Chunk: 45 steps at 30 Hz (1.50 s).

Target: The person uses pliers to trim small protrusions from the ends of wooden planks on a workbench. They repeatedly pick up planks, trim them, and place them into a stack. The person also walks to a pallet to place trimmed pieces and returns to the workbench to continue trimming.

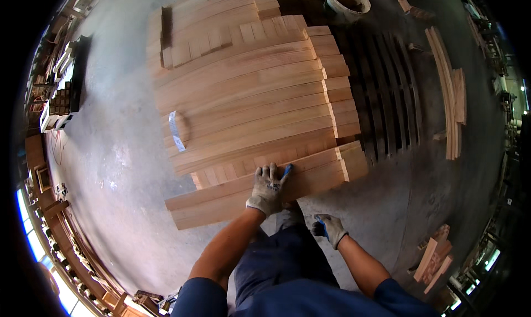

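Note:
My left hand [266, 191], in a grey work glove with blue on it, rests on the near wooden boards [221, 201] with its fingers spread over their upper edge. These boards lie along the front of a large stack of wooden planks [243, 98]. Away from the wood, to the right of my legs, hangs my right hand [331, 229] in a matching glove. Its fingers are loosely bent and apart, and I see nothing in them. A pale printed strip [176, 131] lies on the stack's left part.
Dark slatted pallets [387, 90] are right of the stack, with a white bucket [347, 2] at the far end. Long boards [446, 96] lie on the floor at the right; short wood pieces [433, 259] lie nearer. Shelving [58, 96] stands at the left.

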{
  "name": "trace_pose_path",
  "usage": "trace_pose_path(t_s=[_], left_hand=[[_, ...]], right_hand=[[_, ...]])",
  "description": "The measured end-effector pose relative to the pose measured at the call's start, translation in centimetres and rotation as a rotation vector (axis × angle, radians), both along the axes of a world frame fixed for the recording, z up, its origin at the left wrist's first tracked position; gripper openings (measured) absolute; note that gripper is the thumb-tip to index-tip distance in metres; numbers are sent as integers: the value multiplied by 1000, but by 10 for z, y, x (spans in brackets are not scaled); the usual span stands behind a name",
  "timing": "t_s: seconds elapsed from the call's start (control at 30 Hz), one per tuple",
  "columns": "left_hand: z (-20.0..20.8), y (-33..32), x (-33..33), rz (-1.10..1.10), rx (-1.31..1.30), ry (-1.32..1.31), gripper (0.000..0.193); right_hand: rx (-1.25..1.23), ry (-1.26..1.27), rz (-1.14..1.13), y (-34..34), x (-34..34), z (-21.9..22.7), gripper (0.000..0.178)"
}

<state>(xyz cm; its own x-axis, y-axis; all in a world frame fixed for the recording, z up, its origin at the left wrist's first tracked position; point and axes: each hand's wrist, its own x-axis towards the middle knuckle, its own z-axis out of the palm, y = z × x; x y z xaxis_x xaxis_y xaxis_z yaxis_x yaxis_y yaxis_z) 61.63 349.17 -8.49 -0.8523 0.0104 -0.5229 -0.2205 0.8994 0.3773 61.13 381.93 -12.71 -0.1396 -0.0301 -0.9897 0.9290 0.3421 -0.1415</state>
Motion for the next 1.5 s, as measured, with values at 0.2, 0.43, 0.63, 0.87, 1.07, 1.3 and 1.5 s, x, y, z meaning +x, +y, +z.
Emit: trace_pose_path(t_s=[0.2, 0.43, 0.63, 0.87, 1.07, 1.3, 1.5], left_hand=[[-60, 12, -6, -89, -307, 90, 72], [-55, 18, 32, -93, -189, 24, 67], [-27, 29, 152, 440, 205, -141, 56], [-24, 22, 296, 739, 163, -425, 56], [-35, 3, 343, 962, 240, -372, 66], [-18, -45, 361, 1090, 395, -185, 69], [-12, -61, 433, 1325, 413, -149, 64]], right_hand=[[8, -19, 0, 10, 1, -5, 25], [-43, 30, 81, 1, -8, -11, 25], [-313, -242, -134, -31, -12, -88, 35], [-406, -305, -500, -148, -40, -111, 44], [-395, -76, -117, -135, -8, -43, 34], [53, 173, 393, -64, 54, 44, 24], [280, 200, 829, -45, 106, 92, 31]])
